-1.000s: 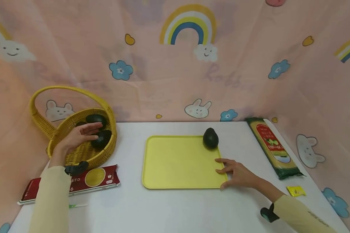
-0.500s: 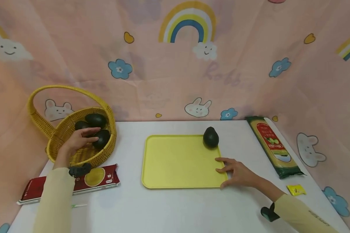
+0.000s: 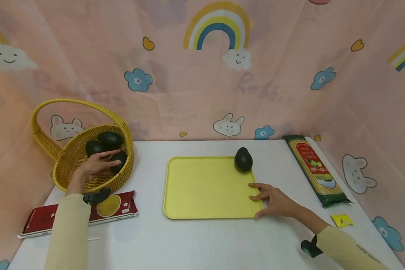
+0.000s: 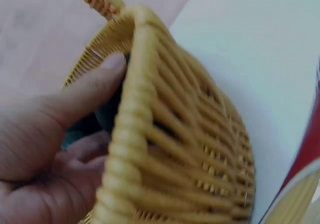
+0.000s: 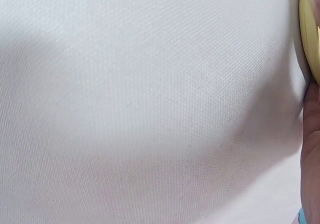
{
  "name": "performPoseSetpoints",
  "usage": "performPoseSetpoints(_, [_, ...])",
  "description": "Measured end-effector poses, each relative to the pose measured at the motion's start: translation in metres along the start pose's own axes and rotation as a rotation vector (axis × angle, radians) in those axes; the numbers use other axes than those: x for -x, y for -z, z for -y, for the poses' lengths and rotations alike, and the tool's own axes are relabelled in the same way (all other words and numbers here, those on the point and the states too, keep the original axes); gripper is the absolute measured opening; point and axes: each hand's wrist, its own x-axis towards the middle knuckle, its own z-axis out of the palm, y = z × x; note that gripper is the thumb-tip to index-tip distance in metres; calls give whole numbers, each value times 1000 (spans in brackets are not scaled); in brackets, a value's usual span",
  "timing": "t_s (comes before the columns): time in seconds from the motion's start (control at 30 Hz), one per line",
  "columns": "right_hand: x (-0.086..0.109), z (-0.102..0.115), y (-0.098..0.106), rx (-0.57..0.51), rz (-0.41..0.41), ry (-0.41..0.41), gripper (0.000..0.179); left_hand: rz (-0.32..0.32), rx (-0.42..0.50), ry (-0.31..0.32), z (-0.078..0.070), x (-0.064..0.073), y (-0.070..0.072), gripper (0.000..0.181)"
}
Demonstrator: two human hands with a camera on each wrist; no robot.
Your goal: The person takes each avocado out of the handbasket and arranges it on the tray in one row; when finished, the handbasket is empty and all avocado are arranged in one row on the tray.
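In the head view, a yellow wicker basket [image 3: 126,170] stands at the left with dark green avocados in it. My left hand [image 3: 96,165] reaches inside and grips the nearest avocado [image 3: 122,156], thumb on one side and fingers on the other. Two more avocados, a rear one [image 3: 110,141] and a left one [image 3: 94,147], lie beside it. In the left wrist view the basket's rim [image 4: 132,104] hides much of the fingers. My right hand [image 3: 276,202] holds the right edge of a yellow tray [image 3: 209,187]. Another avocado [image 3: 243,160] rests at the tray's back right corner.
A red packet [image 3: 118,208] lies before the basket, partly behind the left sleeve, with a thin white stick [image 3: 93,239] nearer. On the right are a green and gold packet [image 3: 314,170] and a small yellow sachet [image 3: 342,220]. A patterned pink cloth [image 3: 189,105] hangs behind.
My left hand has moved down over the nearest avocado and closed its fingers around it, uncovering the left avocado. My right hand and the tray stay where they were.
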Motion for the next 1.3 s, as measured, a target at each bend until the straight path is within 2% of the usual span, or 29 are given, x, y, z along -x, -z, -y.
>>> performPoseSetpoints(0.17, [2, 0, 1, 2, 4, -11, 60, -16, 45, 24, 0, 0, 0, 66])
performPoseSetpoints(0.4, [2, -1, 2, 15, -1, -6, 62, 30, 259, -19, 6, 8, 9, 48])
performPoseSetpoints(0.5, [0, -1, 1, 26, 0, -6, 63, 35, 276, -45, 8, 16, 13, 47])
performPoseSetpoints(0.63, [-2, -1, -2, 28, 11, -10, 64, 15, 295, -42, 13, 26, 19, 52])
performPoseSetpoints(0.8, [-3, -3, -3, 27, 11, -24, 63, -6, 389, -29, 19, 32, 20, 49])
performPoseSetpoints(1.1, [2, -3, 0, 18, 10, -43, 63, 34, 519, -101, 26, 39, 18, 47])
performPoseSetpoints(1.3, [2, 1, 2, 21, 0, -12, 61, 82, 610, -175, 29, 46, 21, 46])
